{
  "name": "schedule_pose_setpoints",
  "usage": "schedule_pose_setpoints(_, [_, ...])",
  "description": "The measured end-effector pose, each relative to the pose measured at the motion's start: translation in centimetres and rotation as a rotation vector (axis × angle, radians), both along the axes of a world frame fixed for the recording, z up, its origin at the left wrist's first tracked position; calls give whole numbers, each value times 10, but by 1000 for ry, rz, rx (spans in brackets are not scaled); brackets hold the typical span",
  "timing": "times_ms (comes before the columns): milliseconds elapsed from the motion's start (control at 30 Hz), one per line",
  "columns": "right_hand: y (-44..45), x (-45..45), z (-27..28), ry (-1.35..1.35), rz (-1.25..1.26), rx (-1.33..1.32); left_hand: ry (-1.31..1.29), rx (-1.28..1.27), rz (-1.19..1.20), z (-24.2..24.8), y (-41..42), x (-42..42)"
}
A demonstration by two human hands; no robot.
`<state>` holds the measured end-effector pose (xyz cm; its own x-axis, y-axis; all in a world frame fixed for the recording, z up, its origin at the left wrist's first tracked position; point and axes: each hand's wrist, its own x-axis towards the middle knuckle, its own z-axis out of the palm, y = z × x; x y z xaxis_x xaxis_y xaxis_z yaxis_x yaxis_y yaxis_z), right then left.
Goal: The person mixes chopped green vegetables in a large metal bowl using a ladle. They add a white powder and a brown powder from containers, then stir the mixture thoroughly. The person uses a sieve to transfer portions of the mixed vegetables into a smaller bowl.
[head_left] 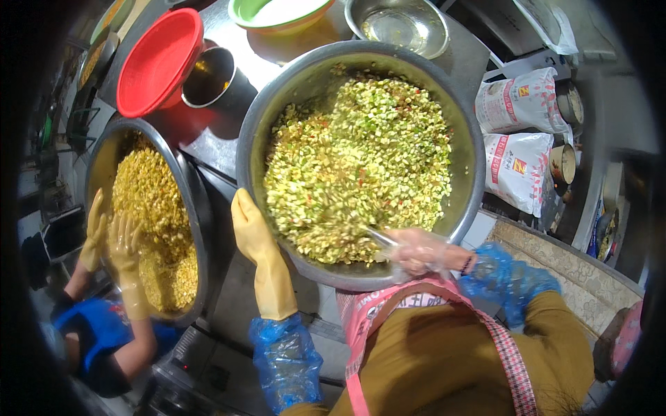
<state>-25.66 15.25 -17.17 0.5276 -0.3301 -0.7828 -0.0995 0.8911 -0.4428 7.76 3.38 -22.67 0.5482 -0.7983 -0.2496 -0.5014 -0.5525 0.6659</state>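
Observation:
Before me stands a large metal basin (pixel 471 151) filled with diced pale-green vegetables (pixel 359 171), flecked with red and brown bits. My left hand (pixel 255 229), in a yellow rubber glove, holds the basin's left rim with its fingers together. Over the near right part of the basin, my right hand (pixel 424 252) wears a clear plastic glove and grips a metal utensil (pixel 382 238) by its handle. The utensil's head is buried in the blurred food, so its kind cannot be told. Blue plastic sleeve covers are on both my forearms.
A co-worker's yellow-gloved hands (pixel 112 234) are at a second basin (pixel 195 208) of yellow chopped food. Beyond stand a red plastic basket (pixel 158 62), a metal pot (pixel 229 96), a green basin (pixel 281 23) and a steel bowl (pixel 434 31). Printed white sacks (pixel 515 169) stand right.

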Motion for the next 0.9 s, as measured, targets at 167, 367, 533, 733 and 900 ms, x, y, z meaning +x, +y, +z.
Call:
schedule_pose_setpoints(167, [-8,14,-5,-401,-579,200,8,-27,-21,-7,-1,6])
schedule_pose_setpoints(367, [15,-48,19,92,-367,-230,48,-29,-46,-11,-2,9])
schedule_pose_setpoints(533, [44,-132,73,829,364,-881,38,-24,-34,-6,2,6])
schedule_pose_setpoints(733, [-44,-178,33,1064,481,-1206,91,-4,9,4,-4,-8])
schedule_pose_setpoints(900, [-41,-118,-4,805,504,-1104,-22,22,13,16,-6,-11])
